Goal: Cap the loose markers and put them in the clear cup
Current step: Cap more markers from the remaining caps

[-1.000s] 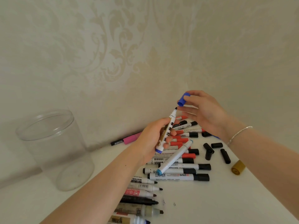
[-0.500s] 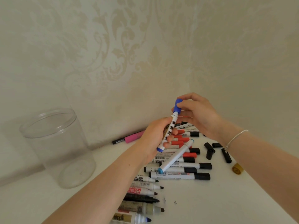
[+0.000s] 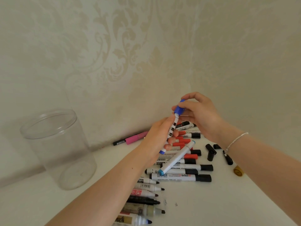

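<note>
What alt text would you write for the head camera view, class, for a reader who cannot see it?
A person's left hand holds a blue marker upright while the right hand presses a blue cap onto its tip. Below lie a pile of markers, some uncapped, and loose black caps on a white table; the clear cup stands empty at left.

A white marker (image 3: 172,130) with a blue cap (image 3: 179,109) is held upright above the marker pile (image 3: 175,162); the clear cup (image 3: 53,144) stands empty, well left.
</note>
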The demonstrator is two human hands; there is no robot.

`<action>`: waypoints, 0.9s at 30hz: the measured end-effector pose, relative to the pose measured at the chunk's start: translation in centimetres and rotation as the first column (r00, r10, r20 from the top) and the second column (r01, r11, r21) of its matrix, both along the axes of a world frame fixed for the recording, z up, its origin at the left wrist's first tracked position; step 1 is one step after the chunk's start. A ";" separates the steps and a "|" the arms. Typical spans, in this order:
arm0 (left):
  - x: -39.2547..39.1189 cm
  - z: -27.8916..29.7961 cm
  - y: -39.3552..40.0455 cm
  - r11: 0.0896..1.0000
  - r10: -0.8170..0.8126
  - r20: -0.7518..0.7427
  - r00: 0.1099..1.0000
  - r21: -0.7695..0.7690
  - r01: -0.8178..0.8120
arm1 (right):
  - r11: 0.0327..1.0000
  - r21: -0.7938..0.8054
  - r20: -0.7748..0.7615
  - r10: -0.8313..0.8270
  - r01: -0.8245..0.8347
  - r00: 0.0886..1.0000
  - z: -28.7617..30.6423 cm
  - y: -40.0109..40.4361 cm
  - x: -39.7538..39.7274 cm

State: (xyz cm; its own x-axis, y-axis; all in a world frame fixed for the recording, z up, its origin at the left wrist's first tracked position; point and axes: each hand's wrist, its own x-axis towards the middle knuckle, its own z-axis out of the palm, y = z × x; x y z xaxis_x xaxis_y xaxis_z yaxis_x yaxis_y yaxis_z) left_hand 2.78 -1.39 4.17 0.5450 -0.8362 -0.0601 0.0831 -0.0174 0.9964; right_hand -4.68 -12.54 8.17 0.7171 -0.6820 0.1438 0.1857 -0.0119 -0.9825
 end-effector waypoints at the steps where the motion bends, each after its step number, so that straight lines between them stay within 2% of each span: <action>1: 0.0 0.0 0.0 1.000 0.002 0.012 1.000 -0.001 -0.002 | 1.000 -0.013 -0.008 -0.002 0.002 1.000 0.0 0.0 0.0; 7: -0.1 -0.1 0.2 0.999 -0.006 0.041 0.999 -0.033 0.007 | 0.988 -0.150 -0.026 -0.049 0.045 0.998 0.1 0.4 0.3; 12: -0.1 0.0 0.0 0.999 0.021 0.106 0.994 -0.045 -0.016 | 0.981 -0.163 -0.032 -0.111 0.105 0.993 -0.3 0.4 0.6; 17: -0.4 -0.1 -0.1 0.997 0.071 0.186 0.980 -0.018 -0.069 | 0.987 -0.156 -0.090 -0.050 0.035 0.995 -0.3 0.1 0.5; 20: -0.6 -0.1 -0.3 0.994 0.107 0.212 0.971 -0.031 -0.102 | 0.987 -0.149 -0.089 -0.068 0.054 0.994 -0.3 -0.1 0.7; 27: -1.2 0.4 -1.0 0.979 0.196 0.146 0.970 -0.093 -0.183 | 0.971 -0.202 -0.102 -0.152 0.129 0.983 0.1 -0.2 1.3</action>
